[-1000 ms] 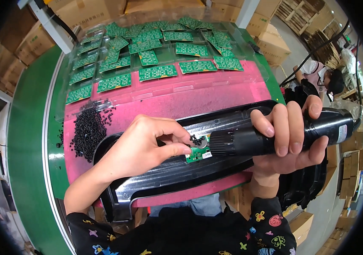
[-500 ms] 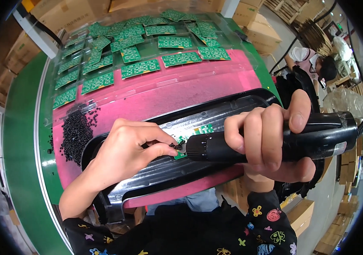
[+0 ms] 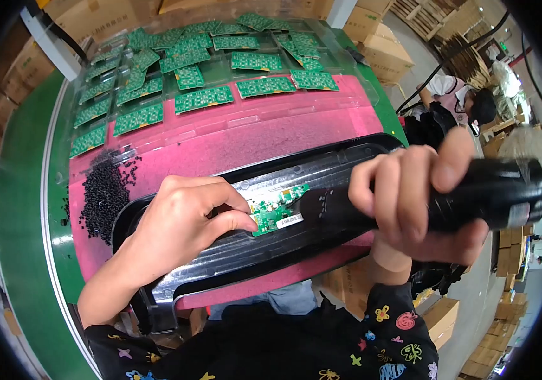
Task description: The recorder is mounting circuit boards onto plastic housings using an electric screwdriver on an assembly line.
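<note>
A long black plastic housing [image 3: 220, 266] lies across the pink mat [image 3: 233, 145]. Inside it sits a small green circuit board [image 3: 275, 211]. My left hand [image 3: 182, 221] rests on the housing, thumb and fingertips pinching the board's left edge. My right hand [image 3: 420, 196] is wrapped around a thick black electric screwdriver [image 3: 493, 193], whose front end points left at the board's right side. The driver's tip is hidden against the dark housing.
A heap of small black screws [image 3: 103, 193] lies on the mat's left part. Several green circuit boards [image 3: 204, 98] are laid out in rows beyond it. Cardboard boxes [image 3: 379, 50] stand at the back, and a person [image 3: 467, 98] sits at the far right.
The view has tilted, so everything sits lower and more to the right. My left hand stays on the board; the screwdriver keeps pointing at it.
</note>
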`<state>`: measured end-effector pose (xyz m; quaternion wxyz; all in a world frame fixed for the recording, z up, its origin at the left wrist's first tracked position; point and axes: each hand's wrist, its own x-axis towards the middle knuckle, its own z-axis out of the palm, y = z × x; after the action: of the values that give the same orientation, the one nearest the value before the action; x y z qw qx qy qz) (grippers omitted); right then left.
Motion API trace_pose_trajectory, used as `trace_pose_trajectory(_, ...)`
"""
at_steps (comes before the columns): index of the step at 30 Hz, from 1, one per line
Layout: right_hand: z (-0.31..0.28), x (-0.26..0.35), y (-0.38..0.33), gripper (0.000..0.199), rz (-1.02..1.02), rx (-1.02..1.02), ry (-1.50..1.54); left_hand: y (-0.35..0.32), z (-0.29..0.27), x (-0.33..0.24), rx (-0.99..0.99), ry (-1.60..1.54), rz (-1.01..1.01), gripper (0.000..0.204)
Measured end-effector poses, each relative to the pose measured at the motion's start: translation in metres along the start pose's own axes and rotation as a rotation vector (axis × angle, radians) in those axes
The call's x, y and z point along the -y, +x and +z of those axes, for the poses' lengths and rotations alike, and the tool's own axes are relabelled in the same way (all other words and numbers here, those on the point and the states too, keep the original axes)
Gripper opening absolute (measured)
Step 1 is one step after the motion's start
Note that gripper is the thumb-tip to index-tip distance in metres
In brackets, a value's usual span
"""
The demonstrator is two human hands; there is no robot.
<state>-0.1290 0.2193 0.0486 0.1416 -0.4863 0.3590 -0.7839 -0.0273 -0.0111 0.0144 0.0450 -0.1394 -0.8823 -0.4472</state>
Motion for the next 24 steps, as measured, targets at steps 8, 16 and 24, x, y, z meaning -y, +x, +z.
trace_pose_trajectory(8, -0.027, -0.021, -0.007, 0.034, 0.12, -0.172, -0.191, 0.001, 0.004, 0.008, 0.156, 0.121, 0.028, 0.016)
trace_pose_trajectory(16, -0.026, -0.028, -0.008, 0.032, 0.135, -0.189, -0.248, 0.003, 0.007, 0.009, 0.273, 0.17, 0.153, 0.02)
trace_pose_trajectory(24, -0.022, -0.034, -0.005, 0.031, 0.131, -0.196, -0.301, -0.003, 0.005, 0.007, 0.298, 0.173, 0.052, 0.017)
